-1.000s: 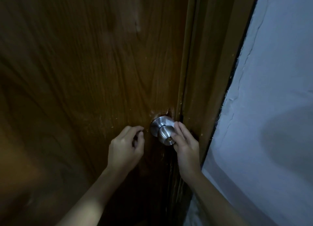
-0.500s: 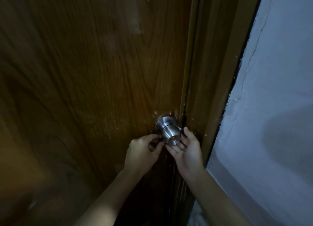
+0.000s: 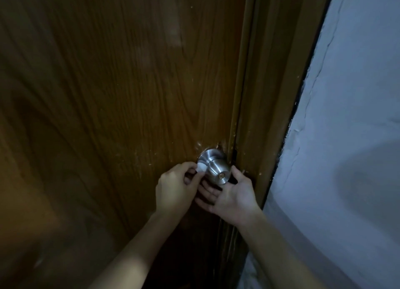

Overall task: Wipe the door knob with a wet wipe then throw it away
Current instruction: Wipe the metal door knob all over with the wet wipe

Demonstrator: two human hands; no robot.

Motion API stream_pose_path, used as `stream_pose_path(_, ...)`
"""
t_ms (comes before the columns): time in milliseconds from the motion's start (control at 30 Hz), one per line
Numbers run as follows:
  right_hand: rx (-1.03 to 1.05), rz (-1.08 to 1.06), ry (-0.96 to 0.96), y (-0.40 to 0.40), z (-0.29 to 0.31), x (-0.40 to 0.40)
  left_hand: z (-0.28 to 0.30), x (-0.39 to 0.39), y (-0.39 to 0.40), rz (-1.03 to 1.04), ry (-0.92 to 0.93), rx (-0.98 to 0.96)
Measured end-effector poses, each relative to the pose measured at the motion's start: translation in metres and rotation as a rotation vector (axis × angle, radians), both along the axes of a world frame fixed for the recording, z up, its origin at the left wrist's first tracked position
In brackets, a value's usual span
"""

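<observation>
Left hand [image 3: 173, 189] pinching small white wet wipe [image 3: 201, 167] against left side of round brushed-steel door knob [image 3: 215, 169] on brown wooden door [image 3: 121, 94]. Right hand [image 3: 230, 194] unclenched, palm up, cupped beneath knob, holding nothing.

You are facing a brown wooden door [image 3: 112, 98] with a bold grain, seen in dim light. It carries a round brushed-metal door knob [image 3: 216, 173] near its right edge, set on a round metal plate that sits flat against the wood. The wood around the plate is chipped and flecked with pale marks. The door's right edge meets a brown door frame [image 3: 272, 94], with a dark gap between the two.
</observation>
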State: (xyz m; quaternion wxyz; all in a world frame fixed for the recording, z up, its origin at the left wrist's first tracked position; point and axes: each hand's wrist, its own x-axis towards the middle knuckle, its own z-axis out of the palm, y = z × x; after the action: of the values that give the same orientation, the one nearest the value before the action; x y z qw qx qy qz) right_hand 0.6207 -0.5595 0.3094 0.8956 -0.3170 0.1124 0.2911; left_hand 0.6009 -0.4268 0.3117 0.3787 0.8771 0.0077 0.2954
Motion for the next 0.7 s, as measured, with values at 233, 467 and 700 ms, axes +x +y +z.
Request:
stream_pose_path(233, -0.082, -0.029, 0.013, -0.005, -0.005, -0.012, 0.015, 0.007, -0.008, -0.075, -0.08, 0.025)
stream_pose_path(467, -0.628, -0.38, -0.422, -0.011, 0.007, -0.036, 0.04, -0.011, -0.013, -0.438, -0.023, -0.314)
stream_pose_path(700, -0.819, -0.486, -0.909, -0.02, 0.026, -0.042, 0.033, -0.015, -0.014, -0.544, 0.068, -0.427)
